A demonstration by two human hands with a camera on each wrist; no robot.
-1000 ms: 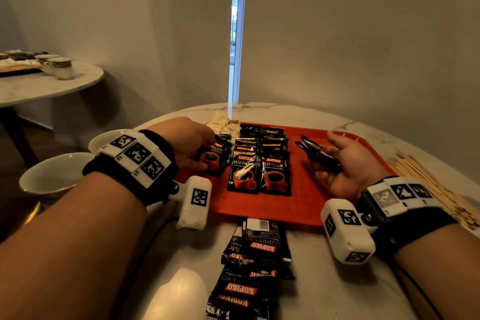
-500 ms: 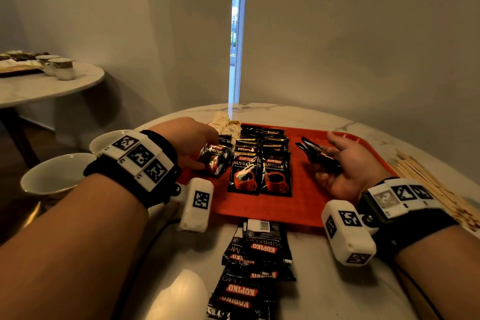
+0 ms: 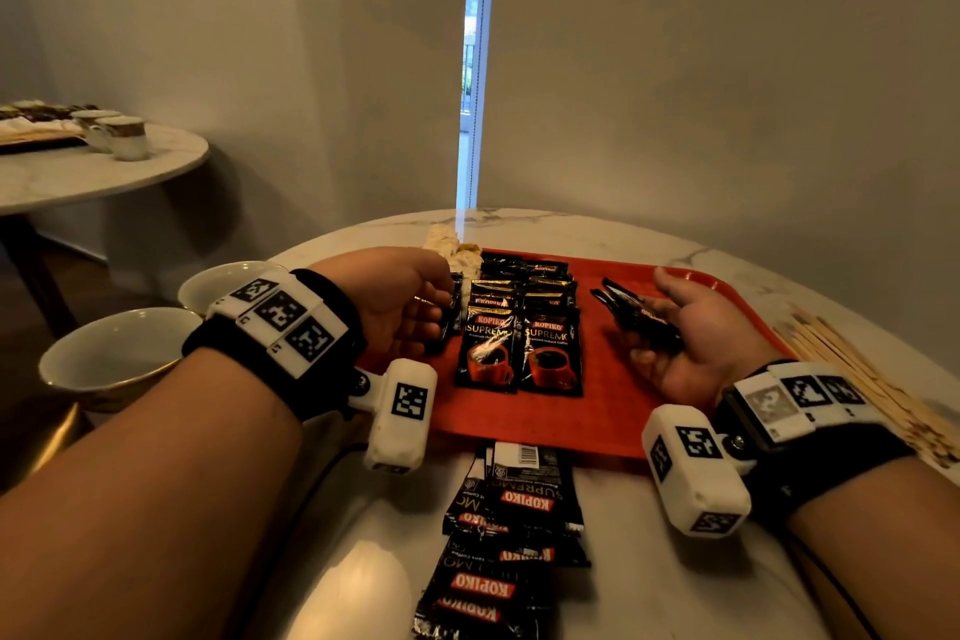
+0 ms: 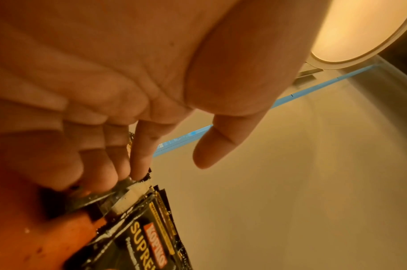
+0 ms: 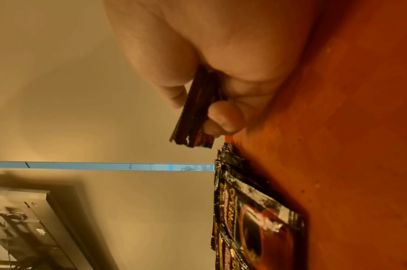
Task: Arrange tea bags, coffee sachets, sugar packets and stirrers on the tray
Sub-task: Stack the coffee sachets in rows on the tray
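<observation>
The left hand (image 3: 410, 307) has its fingers curled on the edge of one black foil coffee sachet (image 3: 451, 312), held on edge over the left part of the flat red plastic tray (image 3: 613, 411); the thumb stands clear of it in the left wrist view. The right hand (image 3: 691, 343) lies palm up over the tray's right part, thumb and curled fingers clamping a small bundle of black sachets (image 3: 636, 314).

Between the two hands, on the tray, two overlapping columns of black and red coffee sachets (image 3: 522, 327) are already laid out. At the tray's far left corner sits a small heap of pale paper packets (image 3: 452, 247); whether they are sugar or tea I cannot tell. Off the tray's near edge, a loose pile of black sachets (image 3: 506, 551) waits on the white marble tabletop (image 3: 623, 587), and right of the tray lie pale wooden stirrers (image 3: 852, 374). By my judgement the coffee is partly done, the stirrers untouched.
</observation>
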